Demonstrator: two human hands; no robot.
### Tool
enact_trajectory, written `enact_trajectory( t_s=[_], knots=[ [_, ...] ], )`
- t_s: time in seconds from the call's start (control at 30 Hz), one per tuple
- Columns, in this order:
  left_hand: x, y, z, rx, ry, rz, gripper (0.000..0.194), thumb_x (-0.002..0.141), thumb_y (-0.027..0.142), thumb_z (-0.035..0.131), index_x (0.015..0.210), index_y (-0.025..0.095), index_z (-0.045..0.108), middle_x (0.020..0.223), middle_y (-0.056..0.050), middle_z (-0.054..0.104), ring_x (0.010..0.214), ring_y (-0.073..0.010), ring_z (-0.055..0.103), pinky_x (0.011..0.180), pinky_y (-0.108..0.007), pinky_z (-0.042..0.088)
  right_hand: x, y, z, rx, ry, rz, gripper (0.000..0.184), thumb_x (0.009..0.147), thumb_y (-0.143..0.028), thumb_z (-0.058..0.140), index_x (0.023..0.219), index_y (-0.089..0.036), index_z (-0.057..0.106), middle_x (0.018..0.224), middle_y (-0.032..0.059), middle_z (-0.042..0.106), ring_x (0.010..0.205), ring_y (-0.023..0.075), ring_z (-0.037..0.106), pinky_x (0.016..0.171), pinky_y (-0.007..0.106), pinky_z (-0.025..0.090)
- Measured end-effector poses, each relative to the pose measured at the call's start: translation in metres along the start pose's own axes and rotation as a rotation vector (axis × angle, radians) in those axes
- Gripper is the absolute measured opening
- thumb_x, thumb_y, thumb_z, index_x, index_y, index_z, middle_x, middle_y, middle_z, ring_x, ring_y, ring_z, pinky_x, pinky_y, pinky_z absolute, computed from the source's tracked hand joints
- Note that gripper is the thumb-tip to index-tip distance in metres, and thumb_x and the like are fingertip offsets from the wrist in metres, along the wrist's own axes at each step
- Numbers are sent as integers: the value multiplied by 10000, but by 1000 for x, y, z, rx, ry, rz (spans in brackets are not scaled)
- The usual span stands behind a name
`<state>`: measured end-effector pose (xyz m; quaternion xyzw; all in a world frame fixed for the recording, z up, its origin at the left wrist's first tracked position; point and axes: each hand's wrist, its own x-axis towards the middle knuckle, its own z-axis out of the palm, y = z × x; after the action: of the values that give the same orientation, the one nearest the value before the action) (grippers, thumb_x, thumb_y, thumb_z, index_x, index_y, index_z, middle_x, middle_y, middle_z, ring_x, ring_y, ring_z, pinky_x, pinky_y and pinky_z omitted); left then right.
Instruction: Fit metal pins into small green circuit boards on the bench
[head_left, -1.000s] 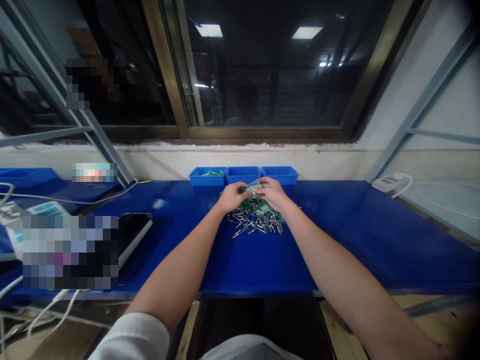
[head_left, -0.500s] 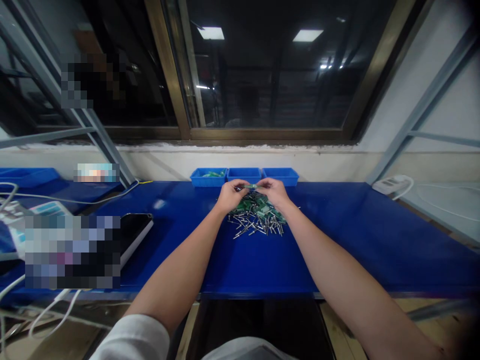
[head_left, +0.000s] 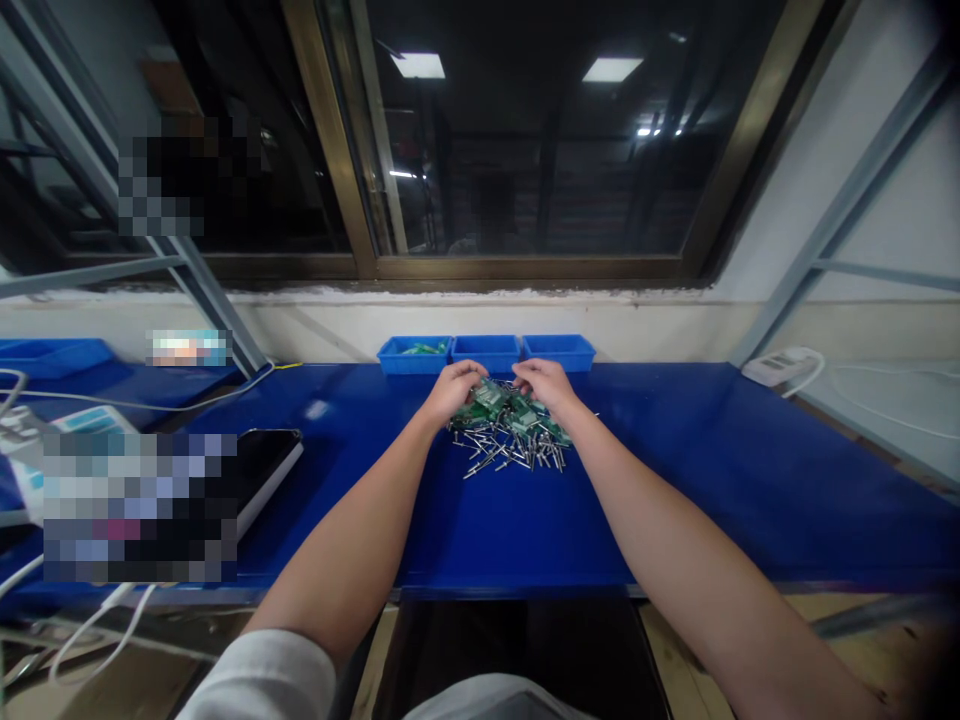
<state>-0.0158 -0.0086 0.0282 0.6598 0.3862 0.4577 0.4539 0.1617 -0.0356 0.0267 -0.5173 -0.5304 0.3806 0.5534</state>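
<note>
A mixed pile of small green circuit boards and shiny metal pins that look like blind rivets lies on the blue table. My left hand is over the left back of the pile, its thumb and fingers closed on a green circuit board tilted towards me. Across a small gap, my right hand hovers at the pile's right back. Its fingertips are pinched together; whatever is between them is too small to make out.
Behind the pile stand three blue bins; the left bin holds green pieces, beside the middle bin and right bin. A phone-like device and white cables lie left. A power strip sits far right, near a metal frame.
Both hands were together on one green piece. Now they have drawn slightly apart, and the board in my left hand has tipped to show its flat face.
</note>
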Motion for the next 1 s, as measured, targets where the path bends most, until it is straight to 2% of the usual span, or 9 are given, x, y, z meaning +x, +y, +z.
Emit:
enact_trajectory(
  t_s=[0.1, 0.2, 0.3, 0.37, 0.43, 0.53, 0.7, 0.8, 1.0],
  knots=[
    [2, -1, -4, -3, 7, -20, 149, 602, 158, 520, 716, 164, 616, 470, 55, 457, 372, -75, 379, 370, -190, 295, 2, 3, -2, -38, -2, -11, 198, 722, -344, 618, 750, -148, 630, 631, 33, 638, 462, 78, 497, 444, 196, 358],
    [10, -3, -13, -72, 198, 113, 111, 635, 195, 549, 699, 153, 628, 551, 29, 529, 454, -82, 463, 425, -189, 360, 3, 5, -2, -76, -20, -34, 210, 725, -356, 610, 743, -147, 630, 630, 34, 638, 464, 84, 500, 449, 202, 367],
    [19, -7, -27, -174, 424, 206, 340, 665, 239, 601, 995, 166, 634, 802, -20, 627, 652, -113, 583, 521, -190, 431, 4, 7, -2, -122, -42, -63, 220, 733, -366, 598, 747, -148, 628, 634, 35, 642, 470, 90, 508, 468, 210, 386],
    [20, -11, -36, -203, 449, 118, 540, 684, 269, 621, 1211, 196, 527, 962, -53, 630, 742, -133, 614, 546, -196, 454, 4, 8, -2, -163, -53, -74, 226, 736, -370, 592, 750, -148, 627, 639, 35, 645, 474, 93, 513, 478, 213, 394],
    [20, -13, -41, -177, 449, 2, 637, 693, 277, 627, 1299, 209, 441, 1026, -72, 622, 758, -143, 624, 529, -198, 455, 4, 9, -2, -205, -63, -79, 237, 737, -381, 586, 752, -148, 627, 645, 38, 649, 479, 96, 518, 483, 214, 396],
    [17, -14, -39, -108, 425, -59, 597, 707, 278, 611, 1279, 191, 464, 1049, -88, 620, 742, -145, 627, 502, -193, 442, 5, 10, -4, -283, -46, -101, 254, 740, -402, 572, 754, -156, 634, 670, 43, 664, 517, 109, 546, 516, 221, 409],
    [19, -17, -31, 16, 322, -21, 444, 713, 288, 586, 1137, 157, 577, 992, -88, 646, 725, -162, 623, 524, -216, 449, 7, 10, -9, -462, 49, -121, 225, 755, -355, 516, 740, -183, 660, 678, 29, 679, 640, 147, 606, 623, 243, 431],
    [21, -23, -30, 150, 269, 15, 367, 712, 291, 586, 1049, 153, 624, 931, -72, 666, 747, -179, 625, 647, -274, 487, 8, 9, -14, -617, 101, -125, 195, 739, -274, 496, 735, -198, 676, 745, 35, 692, 754, 171, 622, 693, 255, 428],
    [12, -22, -17, 525, 89, 158, 268, 731, 281, 587, 963, 166, 659, 899, -65, 682, 830, -205, 623, 803, -318, 470, 4, 8, -20, -946, 6, -5, 255, 628, -346, 637, 831, -205, 702, 912, 109, 680, 937, 280, 579, 735, 323, 423]
  ],
)
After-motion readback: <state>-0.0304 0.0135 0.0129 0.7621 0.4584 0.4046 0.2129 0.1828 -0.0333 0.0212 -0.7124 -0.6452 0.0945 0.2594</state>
